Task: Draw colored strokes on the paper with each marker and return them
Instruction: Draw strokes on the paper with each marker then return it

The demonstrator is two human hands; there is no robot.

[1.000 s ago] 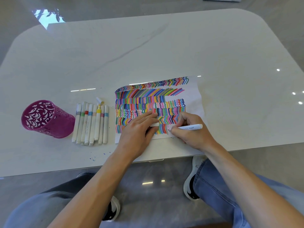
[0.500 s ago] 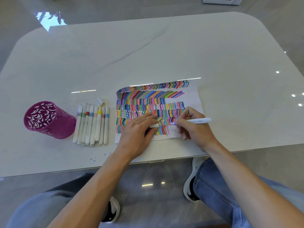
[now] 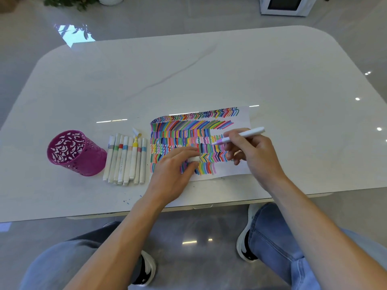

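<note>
My right hand (image 3: 254,156) pinches a white, lilac-tipped marker (image 3: 245,134) over colour-striped paper (image 3: 244,122) mid-frame; left hand (image 3: 172,176) pinches a white cap (image 3: 194,159).

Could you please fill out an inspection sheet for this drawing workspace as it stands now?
Surface: glossy white table; ink specks near the front edge.
Job's things: paper largely covered in coloured strokes; row of markers lying beside a magenta pen holder.
Clutter: small white piece, perhaps a cap, at the row's far end.
Grips: left hand rests on the paper, pinching a white cap; right hand holds the lilac marker, tip at the strokes.
Cables: nothing seen.
Surroundings: plant and white appliance beyond the table.
</note>
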